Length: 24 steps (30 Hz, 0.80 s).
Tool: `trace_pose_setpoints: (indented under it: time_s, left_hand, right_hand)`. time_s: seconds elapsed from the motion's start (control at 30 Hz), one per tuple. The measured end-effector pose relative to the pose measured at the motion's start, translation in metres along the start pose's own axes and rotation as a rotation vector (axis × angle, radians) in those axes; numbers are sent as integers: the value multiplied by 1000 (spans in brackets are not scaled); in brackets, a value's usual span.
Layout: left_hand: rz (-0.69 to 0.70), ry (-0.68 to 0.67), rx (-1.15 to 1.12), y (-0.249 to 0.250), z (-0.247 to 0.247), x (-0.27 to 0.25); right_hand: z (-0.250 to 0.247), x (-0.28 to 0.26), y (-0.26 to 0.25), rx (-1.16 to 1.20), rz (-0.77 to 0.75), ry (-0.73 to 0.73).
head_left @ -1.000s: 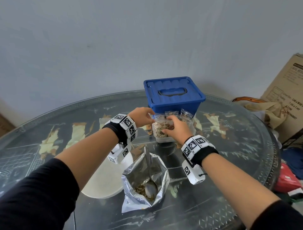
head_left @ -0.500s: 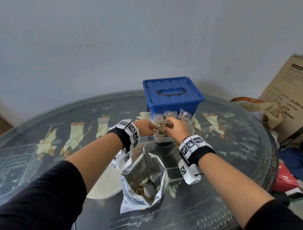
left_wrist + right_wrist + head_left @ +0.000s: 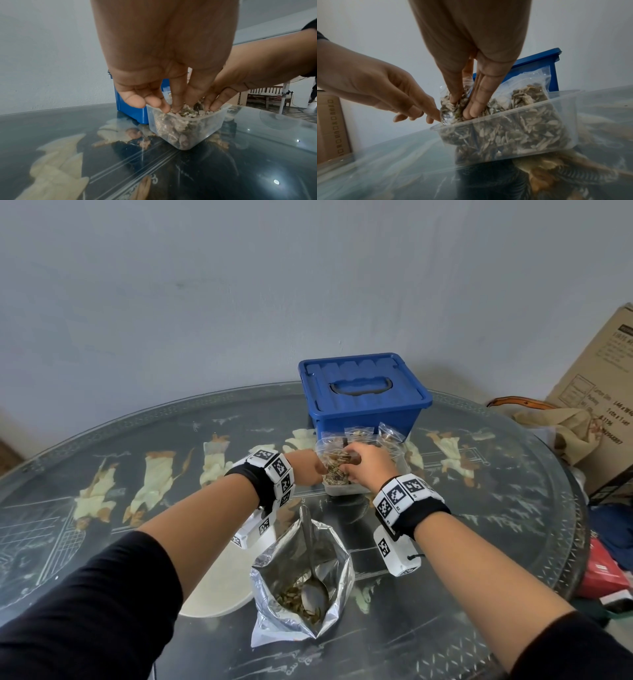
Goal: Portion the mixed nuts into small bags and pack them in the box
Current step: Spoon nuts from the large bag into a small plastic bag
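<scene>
A clear plastic box (image 3: 346, 491) stands on the glass table in front of the blue lidded bin (image 3: 363, 398). It holds several small clear bags of seeds (image 3: 527, 93). My right hand (image 3: 462, 106) pinches one small bag (image 3: 450, 112) between thumb and fingers at the box's left end, down among the others. My left hand (image 3: 171, 106) reaches in with straight fingers, the fingertips (image 3: 436, 116) touching that bag at the rim. The open silver pouch of mixed nuts (image 3: 301, 577) stands nearer to me with a spoon (image 3: 313, 594) inside.
A white round plate (image 3: 219, 583) lies left of the pouch, under my left forearm. A cardboard carton (image 3: 599, 392) and a cloth bag (image 3: 555, 426) stand beyond the table's right edge. The blue bin's lid is shut.
Both hands have sunk lower over the clear box, and the small bag has gone down into its left end. My left hand has moved in from the box's side.
</scene>
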<state>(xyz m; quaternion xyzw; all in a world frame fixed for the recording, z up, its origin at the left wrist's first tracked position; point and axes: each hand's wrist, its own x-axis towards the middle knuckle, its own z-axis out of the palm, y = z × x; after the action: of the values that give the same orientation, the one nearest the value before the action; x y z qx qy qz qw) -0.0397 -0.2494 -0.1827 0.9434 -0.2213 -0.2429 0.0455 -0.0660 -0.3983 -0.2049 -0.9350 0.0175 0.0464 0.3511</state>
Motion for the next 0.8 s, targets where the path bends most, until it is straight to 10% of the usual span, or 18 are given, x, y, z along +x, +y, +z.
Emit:
trace_pose_setpoints:
  time_s: [0.57, 0.8]
  left_hand:
    - [28, 206, -229, -19, -24, -65]
    - [22, 331, -310, -14, -4, -138]
  right_hand:
    - [-31, -32, -26, -20, -120, 80]
    - [-35, -85, -63, -32, -339, -162]
